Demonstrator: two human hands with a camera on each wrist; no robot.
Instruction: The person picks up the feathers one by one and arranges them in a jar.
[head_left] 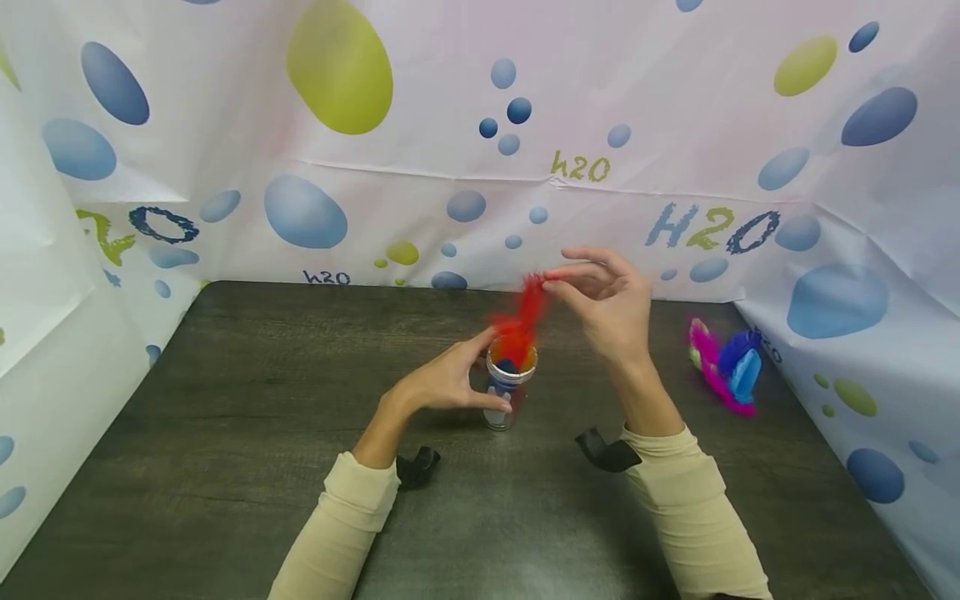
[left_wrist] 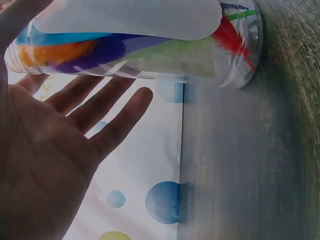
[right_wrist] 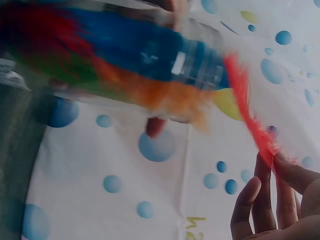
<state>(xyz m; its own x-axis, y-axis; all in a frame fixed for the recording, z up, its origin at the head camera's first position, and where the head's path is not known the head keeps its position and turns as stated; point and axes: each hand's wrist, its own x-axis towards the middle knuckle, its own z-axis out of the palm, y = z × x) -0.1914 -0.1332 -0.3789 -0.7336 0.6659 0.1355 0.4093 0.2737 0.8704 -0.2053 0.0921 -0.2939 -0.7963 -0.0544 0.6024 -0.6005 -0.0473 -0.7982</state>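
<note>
A clear jar [head_left: 498,408] with colored feathers inside stands upright on the table. My left hand [head_left: 447,375] holds it from the left, thumb at the front and fingers around the far side. In the left wrist view, orange, purple, green and red feathers show through the wall of the jar [left_wrist: 135,55], which bears a pale label. Above the jar's mouth my right hand [head_left: 611,304] pinches a red feather [head_left: 531,304] by its end, between thumb and fingertips. From the right wrist, the red feather [right_wrist: 248,117] slants across the open mouth, and orange fluff pokes out there.
Pink and blue feathers [head_left: 723,367] lie on the right side of the dark wooden table [head_left: 247,400]. A white backdrop [head_left: 420,83] with blue and green spots rises behind the table and along both sides.
</note>
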